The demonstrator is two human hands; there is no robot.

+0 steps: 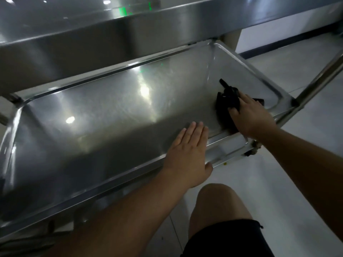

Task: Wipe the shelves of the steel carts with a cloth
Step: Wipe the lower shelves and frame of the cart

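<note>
On the lower shelf [111, 112], my right hand [252, 117] pressed the cloth [227, 102] flat into the corner, fingers spread; my left hand [187, 154], fingers straight, steadied the rim.

The lower shelf [104, 115] is polished steel, smooth and glossy, with fine brushed swirls and bright lamp glints ahead of the left hand's fingers [194, 130]. Under the right hand's fingers [241, 101] lies a black cloth [227, 104], matt, soft and crumpled. The upper shelf [92, 34] beyond is the same shiny steel. The cart's post [319, 78], right of the fingers, is glossy metal tube. The floor [278, 182] looks smooth, pale, faintly sheened.
</note>
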